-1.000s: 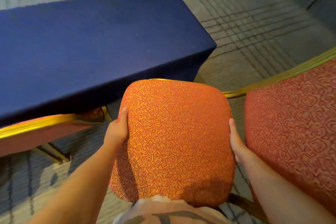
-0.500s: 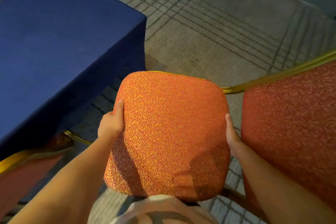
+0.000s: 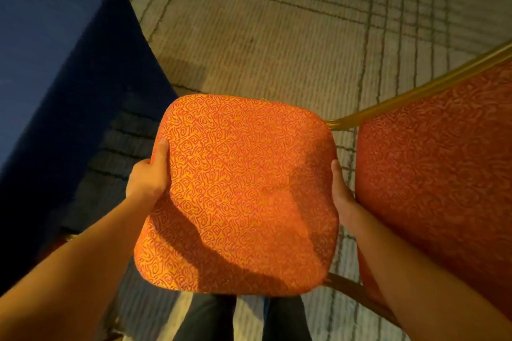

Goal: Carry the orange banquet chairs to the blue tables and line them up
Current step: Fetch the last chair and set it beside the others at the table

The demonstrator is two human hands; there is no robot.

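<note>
Chair [image 3: 238, 194]: rounded-square padded seat, orange woven fabric with red squiggle pattern, above grid-lined carpet [image 3: 277, 36], between corner of blue cloth-draped desk [image 3: 55, 77] and second chair [image 3: 443, 174] with gold metal frame. Left hand [image 3: 148, 178] and right hand [image 3: 342, 194] clamped on seat's opposite side edges.

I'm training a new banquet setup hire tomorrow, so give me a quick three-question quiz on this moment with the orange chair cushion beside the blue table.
1. True or false: the left hand grips the side of the orange seat cushion that faces the blue table.
2. What is just to the right of the right hand? A) a gold-framed orange padded panel B) a second blue table C) a stack of plates
3. Fill in: the cushion is held by ___ hands.
Key: 1 true; 2 A; 3 two.
</note>
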